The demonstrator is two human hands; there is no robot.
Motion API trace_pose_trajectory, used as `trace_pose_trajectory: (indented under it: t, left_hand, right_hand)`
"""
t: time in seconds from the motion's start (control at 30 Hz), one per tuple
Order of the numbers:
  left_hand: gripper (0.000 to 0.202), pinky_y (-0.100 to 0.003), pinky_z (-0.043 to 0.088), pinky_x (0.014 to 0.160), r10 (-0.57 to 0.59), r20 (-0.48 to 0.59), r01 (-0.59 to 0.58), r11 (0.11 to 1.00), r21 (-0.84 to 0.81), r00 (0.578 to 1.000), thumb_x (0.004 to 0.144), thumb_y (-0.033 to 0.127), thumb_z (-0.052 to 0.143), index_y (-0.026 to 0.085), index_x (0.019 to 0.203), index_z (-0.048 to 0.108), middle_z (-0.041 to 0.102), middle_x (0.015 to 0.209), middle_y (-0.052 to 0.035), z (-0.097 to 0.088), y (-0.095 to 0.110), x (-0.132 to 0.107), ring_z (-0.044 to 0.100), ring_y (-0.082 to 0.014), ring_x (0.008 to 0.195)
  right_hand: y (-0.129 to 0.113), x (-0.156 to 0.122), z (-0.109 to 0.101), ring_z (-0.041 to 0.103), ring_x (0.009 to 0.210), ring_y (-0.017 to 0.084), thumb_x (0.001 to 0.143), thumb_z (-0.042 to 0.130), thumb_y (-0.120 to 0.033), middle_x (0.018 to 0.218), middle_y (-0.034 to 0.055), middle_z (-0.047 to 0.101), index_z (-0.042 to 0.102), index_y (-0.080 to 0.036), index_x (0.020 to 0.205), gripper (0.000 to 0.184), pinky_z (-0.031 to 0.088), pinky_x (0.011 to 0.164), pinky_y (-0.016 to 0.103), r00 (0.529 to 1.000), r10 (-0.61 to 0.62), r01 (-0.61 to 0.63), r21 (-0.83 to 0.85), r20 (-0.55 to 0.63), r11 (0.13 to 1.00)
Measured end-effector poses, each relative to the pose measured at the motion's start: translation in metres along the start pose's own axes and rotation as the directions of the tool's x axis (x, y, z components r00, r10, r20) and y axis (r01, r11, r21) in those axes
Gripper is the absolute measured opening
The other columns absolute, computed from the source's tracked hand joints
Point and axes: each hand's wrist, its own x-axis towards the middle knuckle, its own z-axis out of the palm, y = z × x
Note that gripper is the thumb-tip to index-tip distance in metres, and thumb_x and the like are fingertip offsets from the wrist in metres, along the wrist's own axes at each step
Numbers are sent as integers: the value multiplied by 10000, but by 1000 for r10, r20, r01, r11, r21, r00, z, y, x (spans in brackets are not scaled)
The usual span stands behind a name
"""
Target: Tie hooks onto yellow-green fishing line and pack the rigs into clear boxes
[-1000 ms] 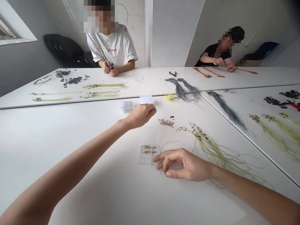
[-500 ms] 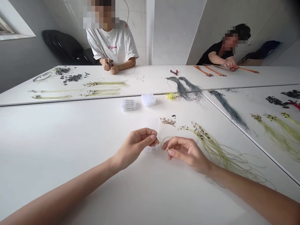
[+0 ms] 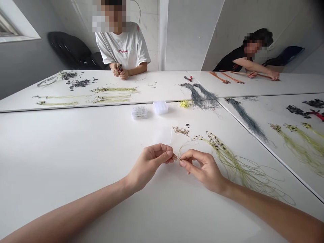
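My left hand is closed in a pinch on a small fish hook that shows beyond its fingertips. Thumb and forefinger of my right hand pinch a thin yellow-green line, which loops up between the hands. The fingertips of both hands almost meet at the hook; fingers hide part of it. To the right lies a bundle of hooks tied on yellow-green lines. Just beyond my hands are a pile of loose bronze hooks, a few tiny black pieces and a translucent plastic sheet or lid.
Two clear plastic boxes stand near the table seam. Grey line bundles and a small yellow tangle lie beyond. Two people sit opposite, one in a white shirt, one handling orange strands. More yellow-green bundles lie right.
My hands have come together, the right one moving left, so the line now meets the hook. The co-worker at the right has stretched one arm out along the orange strands.
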Motion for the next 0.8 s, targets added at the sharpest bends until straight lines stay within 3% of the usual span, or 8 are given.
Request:
trace_pose_trajectory:
  t: [0.27,0.53,0.67,0.73,0.8]
  left_hand:
    - [164,-315,447,849,-6,-20,6,1000,15,1000,884,330,599,170,873,630,656,863,-53,1,1,-1,587,-167,860]
    - [170,-317,469,856,52,-51,-49,998,50,997,896,337,591,179,919,650,680,906,-53,1,-3,-2,602,-165,871]
    - [132,-321,485,830,209,-71,-185,949,257,975,895,304,600,210,900,693,664,918,-45,4,-6,-6,609,-181,885]
    - [111,-309,495,799,352,-32,-311,862,400,935,892,247,606,235,919,713,637,890,-37,5,-9,-9,605,-171,861]
    - [180,-288,506,758,497,55,-453,733,507,866,885,167,604,259,998,709,608,890,-35,4,-13,-10,605,-154,844]
  right_hand:
    - [-2,0,-1,534,646,154,881,587,-269,684,4,596,645,-209,854,88,444,665,305,998,-51,49,-61,-27,997]
    - [-1,0,1,524,670,156,866,589,-250,698,14,587,629,-198,788,102,444,661,298,1000,4,-5,-79,-17,997]
    - [-3,1,1,531,633,136,846,635,-283,712,13,609,653,-180,786,121,451,638,289,992,126,-124,80,-22,989]
    - [-3,3,-1,536,597,124,818,679,-314,723,16,625,671,-166,802,149,459,621,288,981,194,-195,230,24,954]
    - [-2,5,-3,534,563,112,791,715,-332,717,21,640,688,-153,823,185,460,606,284,966,246,-257,366,77,895]
